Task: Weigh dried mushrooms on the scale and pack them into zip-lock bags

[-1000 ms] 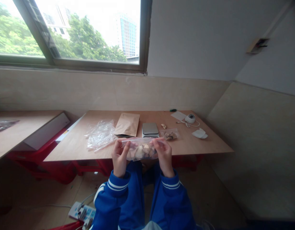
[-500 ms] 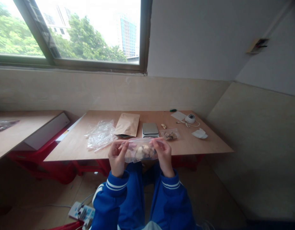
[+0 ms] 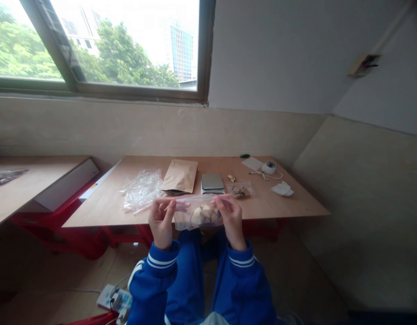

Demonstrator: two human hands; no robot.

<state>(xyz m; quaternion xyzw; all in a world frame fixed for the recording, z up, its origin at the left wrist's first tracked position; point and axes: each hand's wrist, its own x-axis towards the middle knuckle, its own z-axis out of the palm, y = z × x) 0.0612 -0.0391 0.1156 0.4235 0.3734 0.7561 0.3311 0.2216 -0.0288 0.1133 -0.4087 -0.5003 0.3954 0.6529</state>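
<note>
A clear zip-lock bag (image 3: 183,221) with pale, dried-looking slices (image 3: 202,215) inside hangs in front of the table's near edge. My left hand (image 3: 162,223) pinches its top edge near the left corner. At the right end of that edge, my right hand (image 3: 231,219) grips the bag between thumb and fingers. Just beyond the bag stands a small scale (image 3: 212,182) with a metal plate. A second clear bag (image 3: 241,190), holding brownish pieces, lies right of the scale, with a loose pale piece (image 3: 231,178) behind it.
Left of the scale lie a brown paper pouch (image 3: 180,176) and a heap of clear plastic bags (image 3: 142,190). Toward the right are a white dome camera (image 3: 268,168) with its cable, a crumpled tissue (image 3: 282,188) and a green-handled tool (image 3: 244,156). A power strip (image 3: 108,295) is on the floor.
My left hand has shifted slightly left along the bag's top edge. My right hand stays in nearly the same place, still gripping the bag.
</note>
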